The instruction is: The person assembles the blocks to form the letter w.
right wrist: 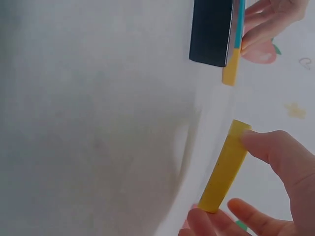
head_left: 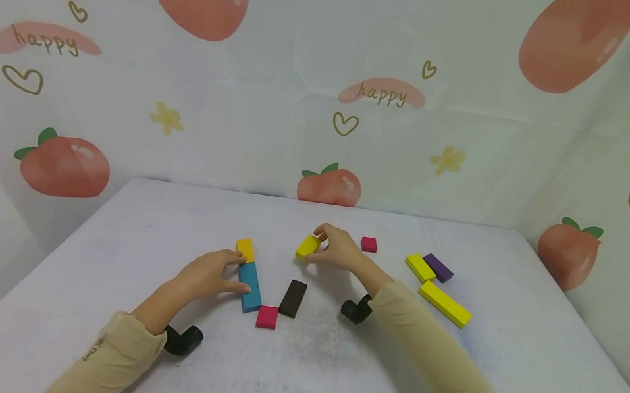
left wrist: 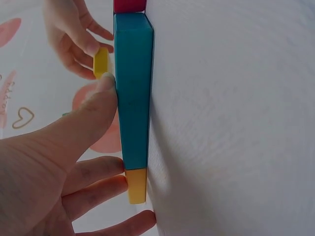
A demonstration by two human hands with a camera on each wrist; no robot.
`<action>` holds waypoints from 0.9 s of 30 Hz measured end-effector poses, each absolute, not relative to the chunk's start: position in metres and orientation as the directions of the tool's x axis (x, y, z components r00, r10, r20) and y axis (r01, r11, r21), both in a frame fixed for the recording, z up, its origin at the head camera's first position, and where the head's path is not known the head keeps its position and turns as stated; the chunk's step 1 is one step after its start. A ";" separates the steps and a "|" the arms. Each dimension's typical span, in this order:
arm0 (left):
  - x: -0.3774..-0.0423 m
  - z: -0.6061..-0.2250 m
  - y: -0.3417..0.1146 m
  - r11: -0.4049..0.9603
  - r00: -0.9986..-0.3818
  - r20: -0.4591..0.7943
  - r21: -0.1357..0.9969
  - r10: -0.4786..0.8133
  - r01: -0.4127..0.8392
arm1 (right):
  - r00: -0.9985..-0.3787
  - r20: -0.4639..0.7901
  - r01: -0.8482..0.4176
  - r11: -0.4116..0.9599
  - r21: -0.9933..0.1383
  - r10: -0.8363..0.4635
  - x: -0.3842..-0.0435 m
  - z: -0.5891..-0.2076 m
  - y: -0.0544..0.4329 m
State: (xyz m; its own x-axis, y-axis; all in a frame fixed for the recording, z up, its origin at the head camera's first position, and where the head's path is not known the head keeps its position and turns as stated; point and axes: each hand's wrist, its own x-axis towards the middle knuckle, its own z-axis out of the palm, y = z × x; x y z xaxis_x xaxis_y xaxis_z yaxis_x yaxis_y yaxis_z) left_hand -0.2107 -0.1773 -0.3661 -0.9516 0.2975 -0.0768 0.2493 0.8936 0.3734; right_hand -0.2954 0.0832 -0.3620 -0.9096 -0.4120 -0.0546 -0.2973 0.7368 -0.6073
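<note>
My right hand (head_left: 338, 249) pinches a yellow block (head_left: 308, 247) by its two ends, thumb on one and fingers on the other; the right wrist view shows it tilted in the grip. At the left, a blue block (head_left: 250, 287) lies end to end with an orange-yellow block (head_left: 245, 249). My left hand (head_left: 209, 275) rests along their left side, thumb against the blue one, loosely extended fingers at the orange-yellow one. A red block (head_left: 267, 317) sits at the blue block's near end, and a dark brown block (head_left: 293, 298) slants away from its corner.
Farther back lies a small red block (head_left: 368, 245). To the right, a shorter yellow block (head_left: 420, 268), a purple block (head_left: 438, 268) and a long yellow block (head_left: 445, 304) lie close together. A printed cloth (head_left: 275, 138) hangs behind the white table (head_left: 326, 384).
</note>
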 end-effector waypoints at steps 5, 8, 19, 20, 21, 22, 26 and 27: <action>-0.209 -0.366 -0.177 0.893 -0.951 -0.076 0.372 0.301 0.253 | -0.902 -0.062 -0.304 0.730 -0.612 -0.427 -0.288 -0.363 0.088; -0.209 -0.366 -0.176 0.895 -0.951 -0.080 0.371 0.298 0.249 | -0.899 -0.068 -0.305 0.728 -0.614 -0.433 -0.285 -0.362 0.090; -0.208 -0.365 -0.176 0.895 -0.952 -0.091 0.378 0.291 0.238 | -0.893 -0.082 -0.307 0.732 -0.608 -0.442 -0.279 -0.368 0.097; -0.208 -0.365 -0.175 0.894 -0.952 -0.086 0.377 0.295 0.243 | -0.893 -0.079 -0.308 0.729 -0.611 -0.444 -0.278 -0.369 0.098; -0.208 -0.365 -0.175 0.893 -0.952 -0.081 0.377 0.296 0.246 | -0.892 -0.079 -0.309 0.727 -0.613 -0.445 -0.278 -0.369 0.098; -0.208 -0.366 -0.175 0.892 -0.952 -0.077 0.378 0.297 0.248 | -0.891 -0.077 -0.310 0.724 -0.616 -0.447 -0.277 -0.369 0.099; -0.207 -0.365 -0.175 0.893 -0.950 -0.073 0.369 0.303 0.256 | -0.891 -0.083 -0.302 0.719 -0.627 -0.447 -0.275 -0.369 0.100; -0.207 -0.365 -0.175 0.894 -0.950 -0.075 0.368 0.302 0.255 | -0.890 -0.083 -0.304 0.719 -0.625 -0.448 -0.275 -0.369 0.100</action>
